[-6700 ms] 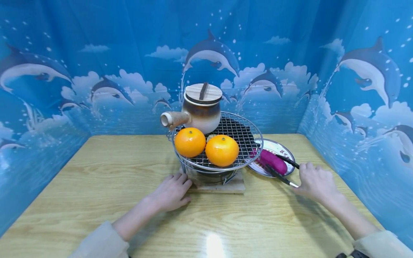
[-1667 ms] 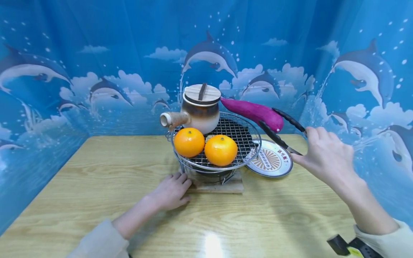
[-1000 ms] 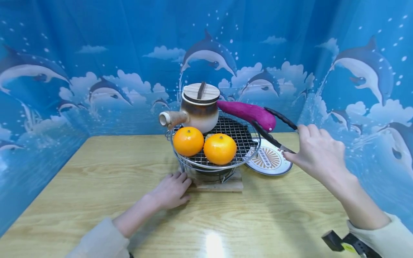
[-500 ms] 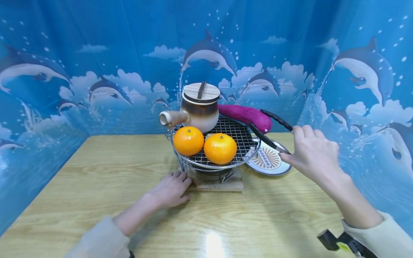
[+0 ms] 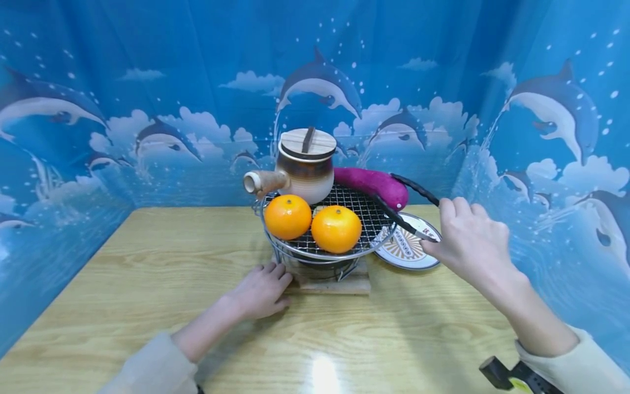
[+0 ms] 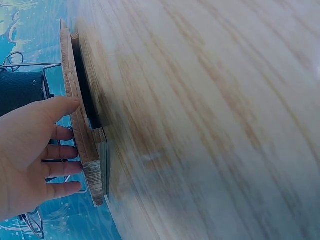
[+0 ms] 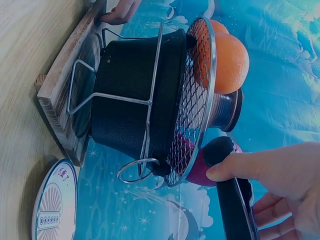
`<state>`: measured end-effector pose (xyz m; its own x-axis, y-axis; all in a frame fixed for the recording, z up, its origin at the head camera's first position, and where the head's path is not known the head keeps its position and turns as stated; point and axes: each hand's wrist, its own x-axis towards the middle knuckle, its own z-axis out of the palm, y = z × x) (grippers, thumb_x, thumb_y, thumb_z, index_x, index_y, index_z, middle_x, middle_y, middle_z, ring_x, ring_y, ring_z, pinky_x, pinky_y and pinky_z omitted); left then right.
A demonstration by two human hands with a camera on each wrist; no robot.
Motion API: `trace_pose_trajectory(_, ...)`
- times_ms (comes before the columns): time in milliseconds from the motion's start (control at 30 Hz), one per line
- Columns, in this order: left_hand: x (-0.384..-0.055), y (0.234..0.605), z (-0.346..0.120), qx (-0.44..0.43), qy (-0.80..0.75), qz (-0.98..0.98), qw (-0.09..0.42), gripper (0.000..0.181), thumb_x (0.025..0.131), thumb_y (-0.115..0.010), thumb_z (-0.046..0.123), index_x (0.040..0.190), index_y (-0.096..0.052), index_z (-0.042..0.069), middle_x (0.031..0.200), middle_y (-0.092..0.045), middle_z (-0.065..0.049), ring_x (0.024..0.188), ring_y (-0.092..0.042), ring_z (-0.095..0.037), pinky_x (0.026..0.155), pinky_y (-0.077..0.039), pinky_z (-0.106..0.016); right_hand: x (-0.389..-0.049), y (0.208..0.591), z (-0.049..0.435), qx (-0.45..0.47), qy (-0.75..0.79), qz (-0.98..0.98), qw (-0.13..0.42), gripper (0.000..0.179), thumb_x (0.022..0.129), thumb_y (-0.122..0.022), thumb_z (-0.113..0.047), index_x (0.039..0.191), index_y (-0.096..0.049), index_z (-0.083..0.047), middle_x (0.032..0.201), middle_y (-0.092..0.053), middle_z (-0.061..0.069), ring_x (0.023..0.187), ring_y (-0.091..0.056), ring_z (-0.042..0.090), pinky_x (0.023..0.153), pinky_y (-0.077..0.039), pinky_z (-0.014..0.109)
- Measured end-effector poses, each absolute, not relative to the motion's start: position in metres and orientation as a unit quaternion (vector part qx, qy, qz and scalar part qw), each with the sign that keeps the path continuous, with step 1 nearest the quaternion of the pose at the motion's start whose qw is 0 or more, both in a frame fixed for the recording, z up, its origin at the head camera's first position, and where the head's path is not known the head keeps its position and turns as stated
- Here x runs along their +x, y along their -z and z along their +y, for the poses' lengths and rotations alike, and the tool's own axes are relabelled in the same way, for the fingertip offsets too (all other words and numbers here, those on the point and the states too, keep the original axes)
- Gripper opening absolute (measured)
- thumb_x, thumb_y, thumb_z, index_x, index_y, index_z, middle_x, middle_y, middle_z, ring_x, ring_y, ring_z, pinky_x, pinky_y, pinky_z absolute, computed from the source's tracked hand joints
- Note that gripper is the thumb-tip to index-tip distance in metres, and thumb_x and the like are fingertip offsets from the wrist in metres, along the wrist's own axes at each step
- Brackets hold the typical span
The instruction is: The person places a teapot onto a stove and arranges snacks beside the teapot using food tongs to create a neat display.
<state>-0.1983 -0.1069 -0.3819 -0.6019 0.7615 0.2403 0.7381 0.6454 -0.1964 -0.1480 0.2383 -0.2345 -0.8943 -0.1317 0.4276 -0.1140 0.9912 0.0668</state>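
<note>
My right hand (image 5: 470, 238) grips black tongs (image 5: 417, 189), their arms on either side of a purple eggplant (image 5: 366, 180). The eggplant lies low over the right rear of the round wire grill rack (image 5: 361, 254), its narrow end hidden behind the clay pot. In the right wrist view, my thumb presses the tongs (image 7: 232, 205), and the eggplant (image 7: 200, 170) shows at the mesh edge. My left hand (image 5: 261, 290) rests at the wooden base board (image 5: 334, 285) under the stove; in the left wrist view its relaxed fingers (image 6: 62, 167) touch that board.
Two oranges (image 5: 337, 229) sit at the front of the rack, with a wooden-lidded clay pot (image 5: 305, 175) behind them. Its side handle (image 5: 266, 181) points left. A patterned plate (image 5: 408, 249) stands right of the black stove (image 7: 135, 90). Dolphin-print curtains (image 5: 206, 82) enclose the table.
The eggplant was lifted off the plate by the tongs, carried up and left, then lowered toward the rack. My right hand moved left with it. My left hand stayed in place.
</note>
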Motion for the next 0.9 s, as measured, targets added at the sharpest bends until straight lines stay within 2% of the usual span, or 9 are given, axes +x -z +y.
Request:
trace_pose_trajectory(233, -0.198, 0.384, -0.107, -0.423, -0.044, -0.890, 0.165, 0.032, 0.079, -0.067, 0.037, 0.091, -0.055, 0.009, 0.084, -0.049, -0.005, 0.075, -0.050, -0.022, 0.059, -0.040, -0.034, -0.144, 0.236, 0.233, 0.070, 0.022, -0.970, 0.232, 0.051, 0.067, -0.074, -0.035, 0.088, -0.046, 0.002, 0.083, -0.048, 0.018, 0.064, -0.045, 0.033, 0.038, -0.028, 0.040)
trace_pose_trajectory(367, -0.198, 0.384, -0.107, -0.422, -0.044, -0.889, 0.170, 0.032, 0.079, -0.067, 0.037, 0.090, -0.055, 0.009, 0.083, -0.048, -0.005, 0.075, -0.049, -0.021, 0.058, -0.039, -0.034, -0.143, 0.235, 0.229, 0.065, 0.023, -0.971, 0.229, 0.052, 0.066, -0.074, -0.038, 0.084, -0.043, -0.001, 0.081, -0.047, 0.016, 0.063, -0.043, 0.031, 0.039, -0.028, 0.040)
trace_pose_trajectory(500, -0.199, 0.385, -0.107, -0.422, -0.045, -0.890, 0.166, 0.032, 0.080, -0.066, 0.037, 0.091, -0.055, 0.009, 0.084, -0.048, -0.004, 0.075, -0.049, -0.021, 0.057, -0.039, -0.034, -0.142, 0.235, 0.227, 0.062, 0.024, -0.972, 0.224, 0.052, 0.066, -0.075, -0.038, 0.084, -0.042, -0.001, 0.081, -0.046, 0.015, 0.062, -0.042, 0.031, 0.039, -0.028, 0.039)
trace_pose_trajectory(733, -0.199, 0.384, -0.107, -0.421, -0.045, -0.891, 0.162, 0.033, 0.080, -0.066, 0.038, 0.091, -0.054, 0.009, 0.084, -0.047, -0.004, 0.076, -0.048, -0.021, 0.058, -0.038, -0.034, -0.139, 0.237, 0.225, 0.066, 0.028, -0.965, 0.253, 0.053, 0.064, -0.076, -0.037, 0.085, -0.045, 0.001, 0.081, -0.048, 0.016, 0.064, -0.044, 0.032, 0.038, -0.028, 0.039)
trace_pose_trajectory(900, -0.199, 0.384, -0.107, -0.420, -0.042, -0.892, 0.161, 0.032, 0.080, -0.066, 0.037, 0.091, -0.054, 0.009, 0.084, -0.048, -0.004, 0.076, -0.049, -0.022, 0.058, -0.039, -0.034, -0.139, 0.238, 0.226, 0.066, 0.023, -0.965, 0.254, 0.060, 0.062, -0.077, -0.038, 0.092, -0.047, 0.004, 0.086, -0.050, 0.020, 0.068, -0.046, 0.035, 0.038, -0.030, 0.041)
